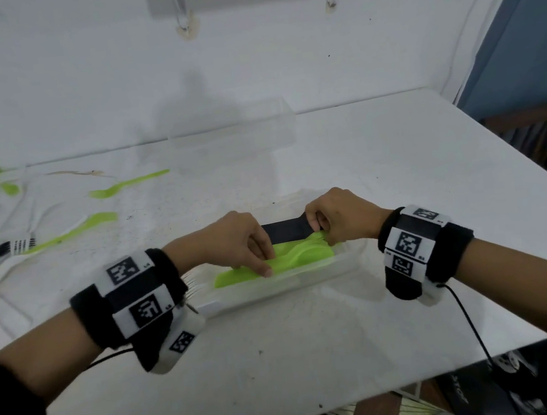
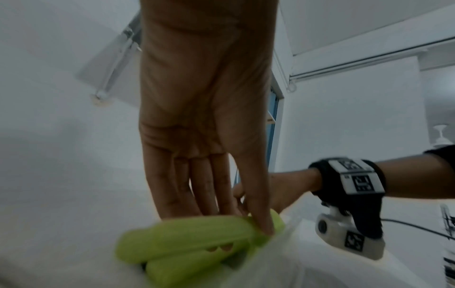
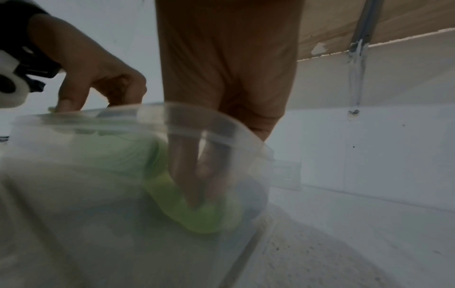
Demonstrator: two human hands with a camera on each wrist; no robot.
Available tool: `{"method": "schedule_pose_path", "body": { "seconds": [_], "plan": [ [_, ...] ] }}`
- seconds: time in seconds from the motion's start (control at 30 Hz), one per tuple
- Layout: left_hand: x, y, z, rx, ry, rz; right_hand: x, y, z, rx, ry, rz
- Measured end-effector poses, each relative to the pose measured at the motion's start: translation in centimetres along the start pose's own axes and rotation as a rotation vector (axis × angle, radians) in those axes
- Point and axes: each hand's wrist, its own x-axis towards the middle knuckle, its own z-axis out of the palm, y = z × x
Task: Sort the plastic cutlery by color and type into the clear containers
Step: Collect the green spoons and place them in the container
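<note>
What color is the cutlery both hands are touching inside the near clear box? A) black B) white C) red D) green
D: the left hand and right hand both rest on green cutlery lying in the near clear container.

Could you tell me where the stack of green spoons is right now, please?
In the head view, the green spoons lie in the near clear container at table centre, under the left hand and right hand.

Table's right side [image 1: 397, 164] open; loose cutlery [image 1: 27, 237] clutters left, empty container [image 1: 232, 133] behind.
</note>
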Motion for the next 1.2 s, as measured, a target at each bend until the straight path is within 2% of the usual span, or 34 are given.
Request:
{"method": "schedule_pose_path", "body": {
  "seconds": [0.2,0.4,0.53,0.73,0.87,0.93,1.1,1.2],
  "plan": [
    [1.1,0.2,0.8,-0.002,-0.060,-0.016,0.3,0.0,-0.1,0.003,-0.023,0.036],
    [1.8,0.7,2.7,0.141,0.083,0.081,0.6,-0.2,-0.7,0.128,-0.109,0.067],
    [2.3,1.0,3.9,0.146,0.205,0.086,0.4,-0.1,-1.4,0.257,-0.168,0.070],
    [2.4,0.6,4.4,0.049,0.271,0.083,-0.9,-0.1,-1.5,0.316,-0.097,0.009],
    [2.4,0.4,4.6,0.061,0.257,0.050,-1.6,-0.3,-1.0,0.170,-0.138,-0.025],
    [2.5,0.3,4.5,0.093,0.237,0.058,-1.6,-0.3,-1.1,0.065,-0.104,-0.017],
    [2.4,0.1,4.7,0.095,0.258,0.100,-1.8,-1.0,-0.6,-0.490,-0.003,-0.034],
    [2.3,-0.1,4.6,0.082,0.265,0.102,-2.0,-0.9,-0.5,-0.617,0.074,-0.092]
  ]
}}
